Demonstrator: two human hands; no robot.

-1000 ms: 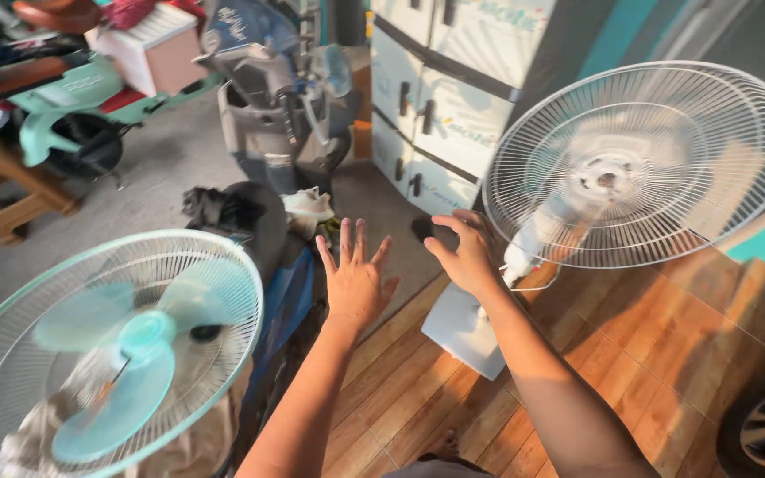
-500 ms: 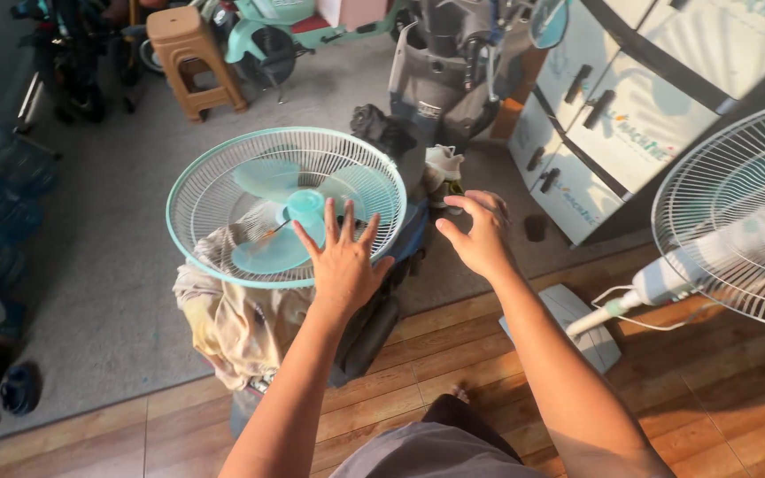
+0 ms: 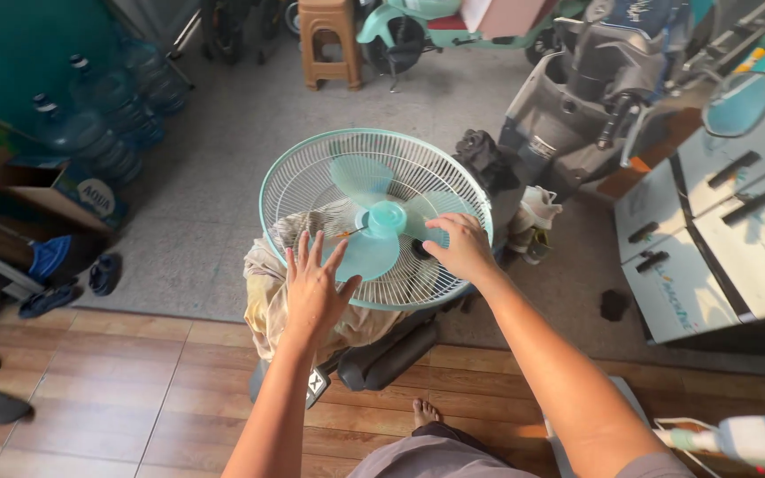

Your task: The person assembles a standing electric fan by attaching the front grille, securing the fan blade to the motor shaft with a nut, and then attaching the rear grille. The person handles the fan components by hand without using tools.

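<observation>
Both hands are working over a mint-green fan head point(image 3: 374, 217), which is lying face up on a yellowish cloth-draped support point(image 3: 263, 305), its round wire guard tilted slightly toward the camera.

The left hand point(image 3: 312, 288) is lying flat over the near-left edge of the guard, fingers spread wide and pointing away from the person, gripping nothing; whether the palm is actually pressing on the wire cannot be told. The right hand point(image 3: 460, 248) is curling loosely on the guard's right side, fingers narrow and bent over the wires; whether they are gripping a wire cannot be told. The pale green blades point(image 3: 367, 232) and hub are lying between the two sets of fingers, under the grille.

Beyond the fingertips the guard's far rim is standing free, with open grey concrete floor point(image 3: 205, 168) past it. Left of the left fingers the floor is open as far as a group of blue water bottles point(image 3: 104, 133) and a cardboard box point(image 3: 55, 186). Right of the right fingers room is tight: dark rags point(image 3: 487, 159) and a grey scooter point(image 3: 595, 97) are sitting just beside the rim, with a white cabinet point(image 3: 728, 239) further right.

Behind the wrists, wooden plank flooring point(image 3: 135, 389) is running under the person, and a black cylindrical part point(image 3: 391, 354) is lying just below the guard. A brown plastic stool point(image 3: 329, 40) is standing well beyond the fingertips.
</observation>
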